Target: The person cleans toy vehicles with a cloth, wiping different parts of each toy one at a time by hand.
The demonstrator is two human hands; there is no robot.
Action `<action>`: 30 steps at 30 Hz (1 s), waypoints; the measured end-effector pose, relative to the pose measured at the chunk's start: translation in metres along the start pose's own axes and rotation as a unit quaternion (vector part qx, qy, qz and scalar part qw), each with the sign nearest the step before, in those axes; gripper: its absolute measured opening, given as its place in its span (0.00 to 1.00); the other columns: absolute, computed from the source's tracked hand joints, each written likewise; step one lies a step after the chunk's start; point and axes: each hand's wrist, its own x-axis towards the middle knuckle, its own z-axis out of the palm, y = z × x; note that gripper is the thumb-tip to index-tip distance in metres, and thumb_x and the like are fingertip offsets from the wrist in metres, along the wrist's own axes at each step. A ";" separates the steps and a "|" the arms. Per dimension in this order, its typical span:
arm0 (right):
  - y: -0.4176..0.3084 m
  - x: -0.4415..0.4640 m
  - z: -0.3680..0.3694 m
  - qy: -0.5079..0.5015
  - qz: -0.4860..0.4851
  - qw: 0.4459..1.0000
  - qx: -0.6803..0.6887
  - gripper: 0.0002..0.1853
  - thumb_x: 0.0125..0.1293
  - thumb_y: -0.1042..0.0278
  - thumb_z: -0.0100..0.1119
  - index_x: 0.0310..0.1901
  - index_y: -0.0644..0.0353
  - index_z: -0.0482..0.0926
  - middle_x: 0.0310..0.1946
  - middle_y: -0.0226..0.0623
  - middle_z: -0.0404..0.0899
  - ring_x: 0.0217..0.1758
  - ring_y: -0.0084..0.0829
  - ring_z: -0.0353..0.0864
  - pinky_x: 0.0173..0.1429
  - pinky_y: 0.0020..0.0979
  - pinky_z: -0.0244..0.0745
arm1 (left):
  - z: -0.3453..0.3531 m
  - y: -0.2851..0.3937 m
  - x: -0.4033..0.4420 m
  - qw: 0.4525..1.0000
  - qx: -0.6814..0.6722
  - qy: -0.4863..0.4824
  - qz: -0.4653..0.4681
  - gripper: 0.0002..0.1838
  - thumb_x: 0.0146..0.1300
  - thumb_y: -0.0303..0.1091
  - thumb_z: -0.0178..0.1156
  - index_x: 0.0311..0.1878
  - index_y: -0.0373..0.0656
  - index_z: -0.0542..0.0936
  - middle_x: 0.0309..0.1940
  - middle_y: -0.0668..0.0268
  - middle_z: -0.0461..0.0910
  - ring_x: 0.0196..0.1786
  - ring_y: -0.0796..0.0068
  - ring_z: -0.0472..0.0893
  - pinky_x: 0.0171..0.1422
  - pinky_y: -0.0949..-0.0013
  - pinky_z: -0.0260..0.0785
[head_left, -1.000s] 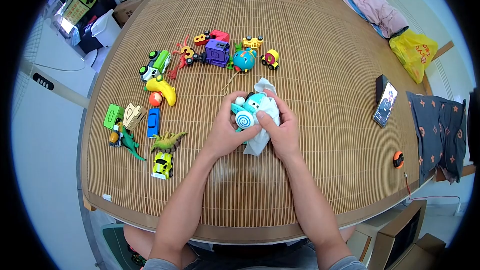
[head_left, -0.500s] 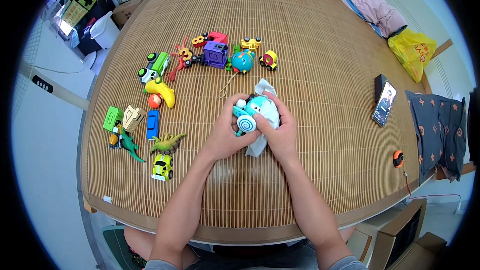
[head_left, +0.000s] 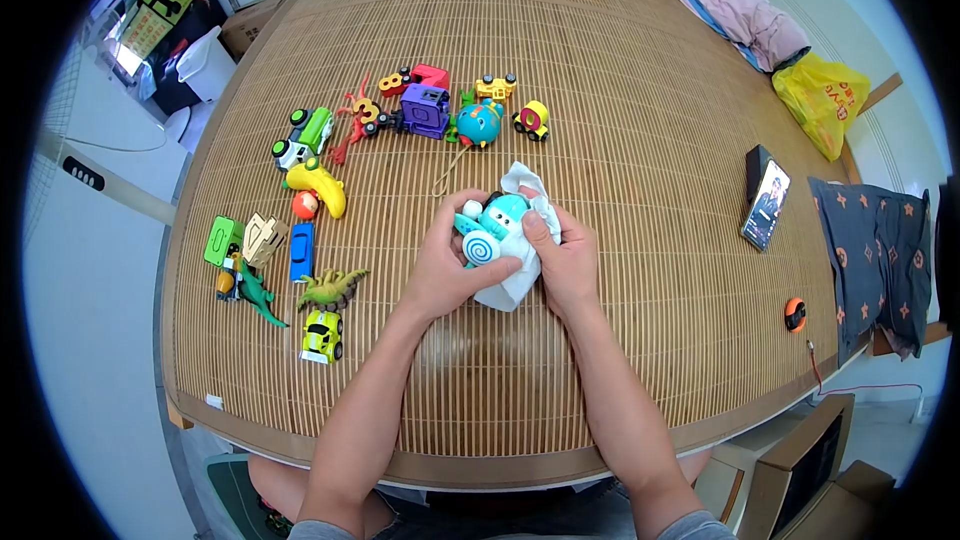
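Both hands meet over the middle of the mat, around a turquoise toy figure [head_left: 505, 212] with eyes and a white disc marked with a blue spiral [head_left: 481, 249]. My left hand [head_left: 444, 258] grips the toy from the left side, its thumb lying below the disc. A white cloth or wipe [head_left: 517, 278] is bunched against the toy's right side. My right hand [head_left: 567, 255] pinches that wipe against the toy, thumb on top. The toy's underside is hidden by the hands and wipe.
Beyond the hands lie a blue round toy [head_left: 479, 124], a purple number block [head_left: 425, 110] and a yellow toy car [head_left: 533, 120]. To the left are a toy banana [head_left: 320, 186], a blue car [head_left: 301, 252] and dinosaurs. A phone [head_left: 767, 204] leans on the right.
The toy has shifted slightly left and turned, showing more of its eyes. My right thumb has moved up and away from the disc, onto the wipe.
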 end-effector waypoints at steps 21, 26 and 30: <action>0.002 0.002 0.002 -0.055 -0.068 0.991 -0.097 0.20 0.66 0.79 0.57 0.60 0.63 0.75 0.54 0.40 0.79 0.55 0.25 0.78 0.58 0.25 0.73 | -0.005 -0.008 0.004 0.990 -0.121 0.075 0.005 0.34 0.54 0.30 0.71 0.62 0.38 0.65 0.50 0.62 0.75 0.52 0.72 0.78 0.56 0.68 0.74; 0.004 -0.002 0.004 -0.079 -0.103 0.981 -0.144 0.25 0.62 0.87 0.53 0.62 0.63 0.73 0.58 0.41 0.76 0.59 0.27 0.76 0.60 0.27 0.72 | -0.005 -0.006 0.004 0.984 -0.160 0.081 -0.021 0.33 0.57 0.30 0.70 0.62 0.39 0.64 0.48 0.62 0.75 0.47 0.74 0.80 0.45 0.70 0.78; 0.002 -0.003 0.008 -0.073 -0.114 0.983 -0.121 0.27 0.62 0.88 0.53 0.64 0.63 0.71 0.57 0.42 0.76 0.58 0.29 0.76 0.61 0.28 0.73 | -0.007 -0.005 0.003 0.994 -0.098 0.055 -0.012 0.32 0.58 0.29 0.68 0.63 0.40 0.64 0.51 0.62 0.73 0.51 0.72 0.78 0.51 0.67 0.77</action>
